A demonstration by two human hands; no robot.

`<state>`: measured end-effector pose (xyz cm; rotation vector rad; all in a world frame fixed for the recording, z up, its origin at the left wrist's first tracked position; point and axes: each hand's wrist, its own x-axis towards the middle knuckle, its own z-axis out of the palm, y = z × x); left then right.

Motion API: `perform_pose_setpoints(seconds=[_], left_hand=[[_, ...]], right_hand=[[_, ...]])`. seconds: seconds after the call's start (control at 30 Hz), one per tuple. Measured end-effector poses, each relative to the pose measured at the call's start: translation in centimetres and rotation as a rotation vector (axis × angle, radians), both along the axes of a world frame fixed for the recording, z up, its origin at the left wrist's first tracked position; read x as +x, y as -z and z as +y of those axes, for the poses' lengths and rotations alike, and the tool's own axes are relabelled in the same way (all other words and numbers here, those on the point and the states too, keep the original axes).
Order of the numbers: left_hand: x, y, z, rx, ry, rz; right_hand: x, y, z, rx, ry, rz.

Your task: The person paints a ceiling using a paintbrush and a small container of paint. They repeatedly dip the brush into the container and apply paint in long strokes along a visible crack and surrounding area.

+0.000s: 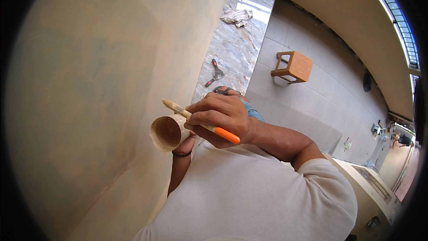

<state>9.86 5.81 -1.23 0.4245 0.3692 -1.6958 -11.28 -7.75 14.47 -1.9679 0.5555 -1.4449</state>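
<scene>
A paintbrush [226, 135] with an orange-tipped handle is gripped in my right hand [220, 118], its pale bristles pointing left, just over the rim of a cup. That cup [156, 135], cream-coloured and round, is held in my left hand [187, 144], whose fingers are partly hidden behind it and behind my right hand. Brownish colour shows inside the cup; whether it is paint I cannot tell. Close on the left rises a beige wall [98, 71] with patchy greyish and tan areas.
On the marbled ledge [232, 42] lie a crumpled striped cloth [237, 17] and a black-and-red tool [216, 73]. My sandalled foot [228, 91] stands on it. An orange-brown stool [294, 67] stands on the grey tiled floor [312, 93] below. Barred windows [401, 18] are at the far right.
</scene>
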Motion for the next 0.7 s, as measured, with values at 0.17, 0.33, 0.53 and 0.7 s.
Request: perform_pose_setpoints(seconds=[0.17, 0.33, 0.53, 0.7], left_hand=[[-0.17, -0.27, -0.26, 0.003, -0.006, 0.046], [-0.22, -0.23, 0.07, 0.016, -0.004, -0.009], [-0.21, -0.68, -0.22, 0.018, 0.012, 0.026], [-0.28, -0.46, -0.29, 0.004, 0.000, -0.011]], right_hand=[[0.02, 0.15, 0.10, 0.003, -0.002, -0.009], [-0.31, -0.15, 0.09, 0.001, 0.001, 0.009], [-0.07, 0.13, 0.12, -0.005, 0.017, -0.019], [-0.32, 0.09, -0.05, -0.013, 0.024, -0.006]])
